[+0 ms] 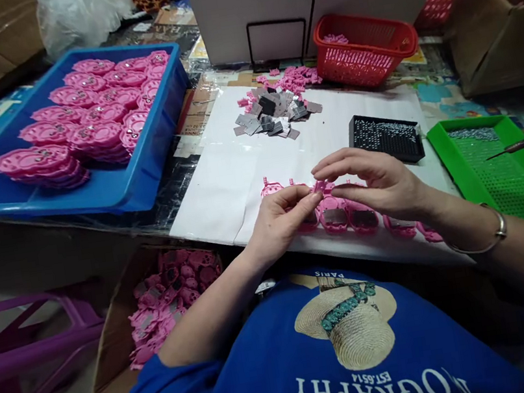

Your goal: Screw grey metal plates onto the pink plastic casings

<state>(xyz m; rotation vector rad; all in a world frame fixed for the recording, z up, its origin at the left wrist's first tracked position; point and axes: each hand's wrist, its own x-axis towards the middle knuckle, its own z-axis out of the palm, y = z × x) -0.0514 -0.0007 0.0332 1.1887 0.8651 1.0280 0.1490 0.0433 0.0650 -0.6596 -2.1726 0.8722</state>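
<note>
My left hand (282,216) pinches a small pink plastic part (322,185) between thumb and forefinger. My right hand (378,182) reaches over from the other side, its thumb and curved fingertips closed about the same part. Under both hands, a row of pink plastic casings (334,215) lies along the front edge of the white work surface (212,194). Grey rectangular plates sit in several of the casings. My fingers partly cover the row, and the exact shape of the small part is hard to make out.
Behind the hands are heaped grey plates (274,112) and small pink parts (298,78). A red basket (364,56), a black screw tray (365,141) and a green tray (510,179) with a screwdriver tip (506,152) stand rightward. Leftward are a blue tray (142,188) of stacked casings and a carton (113,356).
</note>
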